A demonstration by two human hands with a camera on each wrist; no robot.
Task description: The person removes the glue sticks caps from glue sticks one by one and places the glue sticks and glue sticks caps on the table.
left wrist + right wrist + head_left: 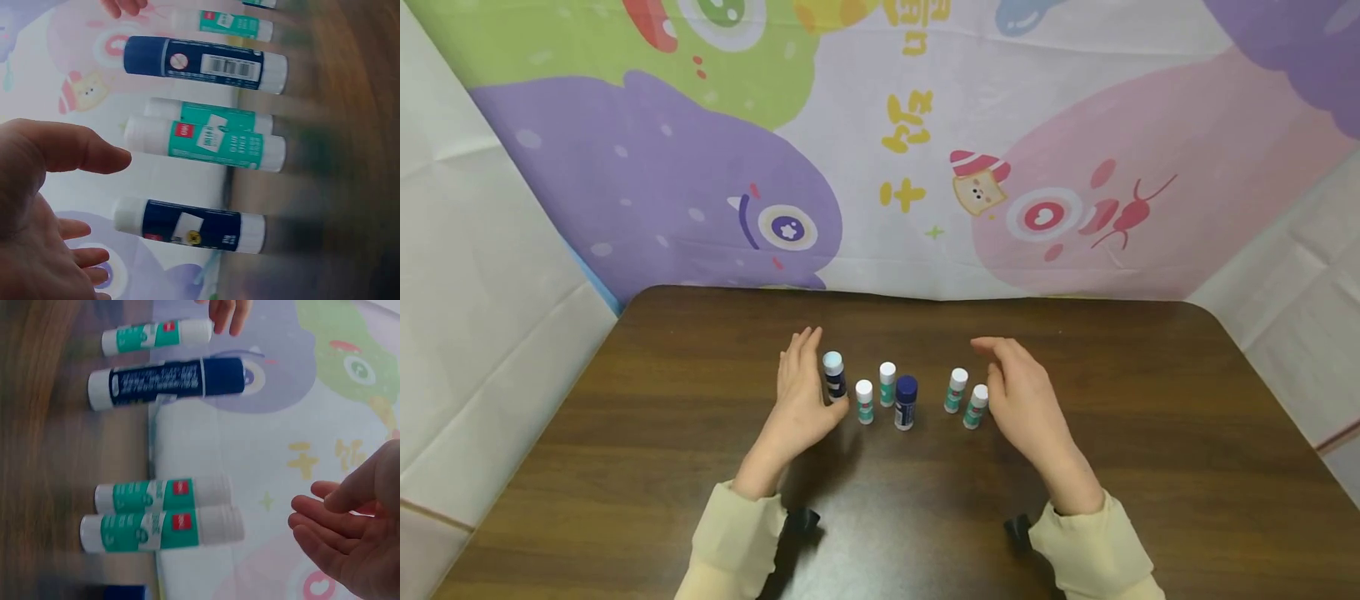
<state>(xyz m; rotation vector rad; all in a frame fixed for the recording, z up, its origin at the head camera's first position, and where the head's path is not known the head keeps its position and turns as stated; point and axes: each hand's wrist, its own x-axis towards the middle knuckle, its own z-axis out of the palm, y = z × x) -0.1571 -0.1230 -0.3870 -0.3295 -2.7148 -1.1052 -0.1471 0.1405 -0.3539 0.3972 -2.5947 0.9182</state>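
Observation:
My left hand is beside a navy glue stick with a pale cap, its thumb and fingers spread apart. In the left wrist view that navy glue stick stands free of the hand's grip. My right hand hovers by two green-and-white glue sticks, one farther back and one nearer. Its fingers are loosely bent and hold nothing in the right wrist view. Between the hands stand two more green glue sticks and a navy one with a dark blue cap.
All the glue sticks stand upright on a brown wooden table. At the bottom of the right wrist view a dark blue piece shows, mostly cut off. A cartoon-printed cloth hangs behind the table's far edge.

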